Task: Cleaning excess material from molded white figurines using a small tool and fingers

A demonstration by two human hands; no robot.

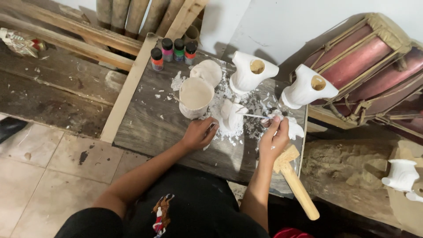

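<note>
Frame centre: left hand (199, 133) steadies small white plaster figure (230, 118); right hand (274, 140) pinches thin tool (254, 116). Figure judged light, brittle; hold by base.

White plaster figure (231, 115), grey wood-grain board (150, 128), beige cup (195, 96) (white-speckled), reddish drum (365, 57)
</note>
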